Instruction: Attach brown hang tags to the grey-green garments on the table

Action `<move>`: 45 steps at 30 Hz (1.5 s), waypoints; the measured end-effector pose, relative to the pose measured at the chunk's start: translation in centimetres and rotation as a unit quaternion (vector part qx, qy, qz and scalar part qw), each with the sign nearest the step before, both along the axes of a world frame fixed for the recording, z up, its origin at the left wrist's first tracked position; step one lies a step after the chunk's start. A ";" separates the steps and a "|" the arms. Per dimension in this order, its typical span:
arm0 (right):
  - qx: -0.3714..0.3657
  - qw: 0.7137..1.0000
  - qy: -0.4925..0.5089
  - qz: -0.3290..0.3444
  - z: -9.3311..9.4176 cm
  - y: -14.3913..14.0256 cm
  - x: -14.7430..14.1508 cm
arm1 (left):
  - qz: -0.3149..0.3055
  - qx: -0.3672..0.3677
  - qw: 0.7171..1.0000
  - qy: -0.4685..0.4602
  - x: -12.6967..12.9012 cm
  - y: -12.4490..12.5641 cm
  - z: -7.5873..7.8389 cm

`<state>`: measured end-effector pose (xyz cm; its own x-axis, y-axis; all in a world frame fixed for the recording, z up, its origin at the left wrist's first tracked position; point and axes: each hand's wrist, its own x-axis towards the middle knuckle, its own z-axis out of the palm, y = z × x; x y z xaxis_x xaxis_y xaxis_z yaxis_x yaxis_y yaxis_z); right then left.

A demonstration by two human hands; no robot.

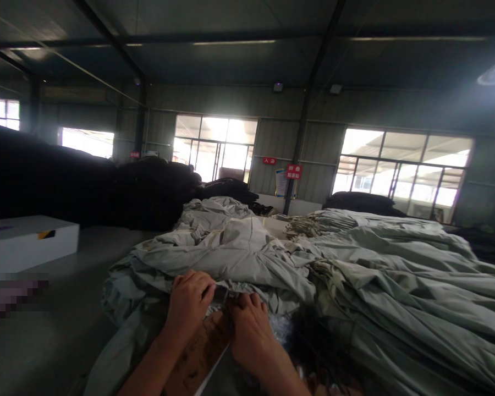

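Both hands are working at the near edge of a large heap of pale grey-green cloth (272, 258), which is lying in crumpled folds across most of the lower right of the view. The left hand (188, 301) is curling its fingers over a gathered hem of the cloth, the grip pinched shut on the fabric. The right hand (251, 333) is lying just beside it, knuckles up, with the fingertips tucked into the same hem; its grip is also looking closed on the cloth, though the fingertips are partly hidden. Under the two wrists a brown board (198, 355) is showing, tilted, with a pale edge. What is carrying the heap is hidden beneath it.

To the left, well apart from the hands, a white box (25, 242) is sitting on the grey floor (66, 308). Behind it, dark piles (86, 187) are reaching back toward the bright windows (404, 170) and the red signs (293, 171) on the far wall.
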<state>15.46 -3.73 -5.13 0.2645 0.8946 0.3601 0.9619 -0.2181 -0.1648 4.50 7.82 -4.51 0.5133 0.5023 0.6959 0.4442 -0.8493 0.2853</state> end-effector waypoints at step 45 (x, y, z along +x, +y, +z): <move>0.120 0.854 0.476 0.174 2.4 -1.6 0.4 | -0.320 -0.228 0.919 -0.029 -1.1 -1.5 0.6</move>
<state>15.88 -5.28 -2.69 0.2730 0.9090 0.3149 0.3675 0.2040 -0.9074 3.40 6.28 -3.86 0.7736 0.3573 0.5234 -0.1313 -0.7176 0.6840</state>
